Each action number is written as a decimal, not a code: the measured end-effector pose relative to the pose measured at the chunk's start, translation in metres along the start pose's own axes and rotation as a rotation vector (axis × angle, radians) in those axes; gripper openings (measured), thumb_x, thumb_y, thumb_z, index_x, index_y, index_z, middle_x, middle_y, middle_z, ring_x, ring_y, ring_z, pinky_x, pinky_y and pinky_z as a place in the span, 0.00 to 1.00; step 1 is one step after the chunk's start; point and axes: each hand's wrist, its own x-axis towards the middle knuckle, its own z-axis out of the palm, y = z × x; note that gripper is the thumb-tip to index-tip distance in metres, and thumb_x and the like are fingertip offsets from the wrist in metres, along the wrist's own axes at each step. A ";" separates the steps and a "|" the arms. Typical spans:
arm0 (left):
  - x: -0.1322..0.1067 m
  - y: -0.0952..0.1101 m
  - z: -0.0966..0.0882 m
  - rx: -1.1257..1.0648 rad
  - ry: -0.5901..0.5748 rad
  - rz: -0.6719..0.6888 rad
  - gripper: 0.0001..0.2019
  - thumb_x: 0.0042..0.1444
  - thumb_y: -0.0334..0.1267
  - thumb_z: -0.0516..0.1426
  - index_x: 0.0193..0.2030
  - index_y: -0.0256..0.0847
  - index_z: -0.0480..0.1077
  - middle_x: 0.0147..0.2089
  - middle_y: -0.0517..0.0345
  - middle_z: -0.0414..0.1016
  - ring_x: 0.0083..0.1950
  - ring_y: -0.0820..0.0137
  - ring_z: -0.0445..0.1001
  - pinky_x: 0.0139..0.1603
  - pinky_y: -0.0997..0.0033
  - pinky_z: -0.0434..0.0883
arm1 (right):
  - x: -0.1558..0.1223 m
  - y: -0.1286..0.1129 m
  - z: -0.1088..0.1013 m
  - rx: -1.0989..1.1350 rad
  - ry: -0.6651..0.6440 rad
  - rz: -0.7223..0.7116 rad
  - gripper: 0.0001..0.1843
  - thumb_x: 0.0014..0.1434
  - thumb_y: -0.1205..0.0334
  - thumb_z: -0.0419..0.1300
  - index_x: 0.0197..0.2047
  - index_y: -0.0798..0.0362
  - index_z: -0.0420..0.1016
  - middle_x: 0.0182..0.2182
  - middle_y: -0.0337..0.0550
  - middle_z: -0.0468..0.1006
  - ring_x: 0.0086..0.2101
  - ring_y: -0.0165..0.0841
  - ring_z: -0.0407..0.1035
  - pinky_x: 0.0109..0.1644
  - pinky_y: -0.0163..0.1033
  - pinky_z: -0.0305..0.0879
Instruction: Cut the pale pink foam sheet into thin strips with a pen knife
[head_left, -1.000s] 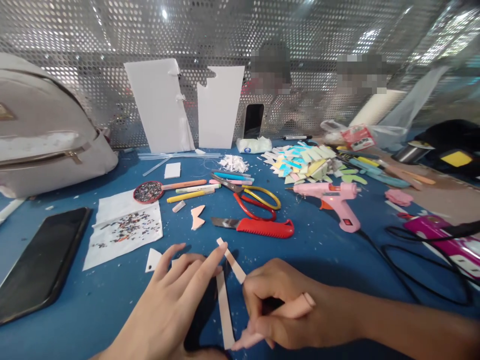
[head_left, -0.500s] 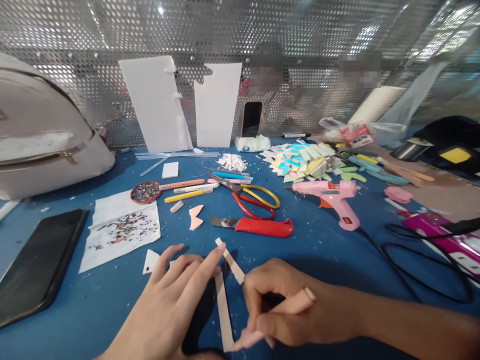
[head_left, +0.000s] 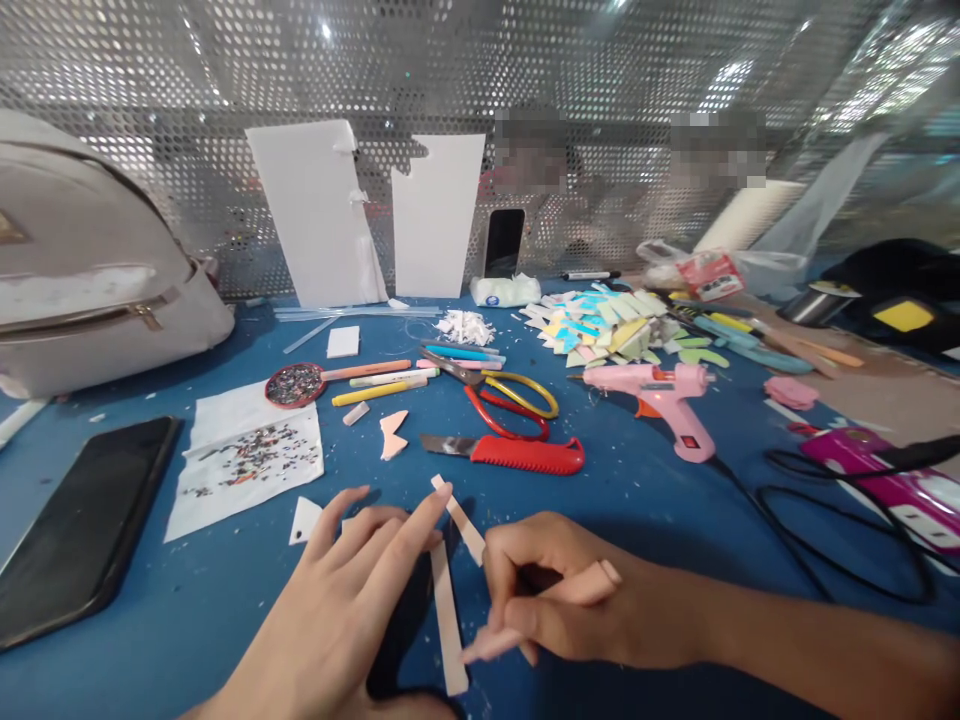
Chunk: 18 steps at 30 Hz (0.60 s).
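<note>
Peach strips point(head_left: 449, 630), two in all, lay on the blue worktop point(head_left: 199, 590) at the lower centre of the frame. The left hand point(head_left: 337, 600) had its fingers spread, the index fingertip on the upper strip; the right hand point(head_left: 559, 548) had its fingers pinching one peach pen point(head_left: 577, 586), its tip at the lower strip's edge. Beyond lay one red cutter point(head_left: 525, 455) and one pair of scissors point(head_left: 475, 378). At left, one round red-rimmed dish point(head_left: 274, 400) held small dark bits, beside one white paper sheet point(head_left: 225, 412) strewn with more. Two white boards point(head_left: 319, 215) stood upper left of centre.
</note>
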 end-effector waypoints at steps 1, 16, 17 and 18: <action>0.000 0.000 -0.001 0.001 0.009 0.009 0.56 0.57 0.73 0.58 0.79 0.42 0.39 0.57 0.57 0.79 0.58 0.59 0.76 0.71 0.56 0.49 | 0.000 0.000 0.000 -0.023 0.010 -0.017 0.10 0.61 0.57 0.61 0.33 0.55 0.71 0.27 0.39 0.75 0.27 0.30 0.70 0.31 0.31 0.63; 0.001 0.000 0.002 -0.054 0.041 0.018 0.48 0.65 0.73 0.46 0.79 0.42 0.40 0.55 0.56 0.80 0.57 0.60 0.76 0.72 0.56 0.45 | 0.000 -0.005 0.000 -0.012 0.030 -0.001 0.13 0.63 0.54 0.63 0.35 0.56 0.73 0.30 0.40 0.75 0.31 0.31 0.71 0.32 0.31 0.63; 0.001 0.002 0.000 -0.061 0.021 0.011 0.49 0.64 0.73 0.49 0.79 0.42 0.39 0.56 0.55 0.79 0.58 0.60 0.76 0.72 0.55 0.45 | 0.000 -0.006 0.000 -0.028 0.041 -0.020 0.13 0.63 0.53 0.64 0.35 0.56 0.73 0.31 0.40 0.76 0.31 0.31 0.71 0.33 0.31 0.63; 0.001 0.003 -0.003 -0.071 -0.008 -0.005 0.50 0.62 0.72 0.53 0.79 0.43 0.38 0.57 0.55 0.79 0.59 0.59 0.75 0.72 0.55 0.45 | 0.000 -0.006 0.000 -0.046 0.027 -0.026 0.14 0.62 0.53 0.64 0.35 0.56 0.73 0.31 0.40 0.76 0.31 0.30 0.70 0.33 0.31 0.63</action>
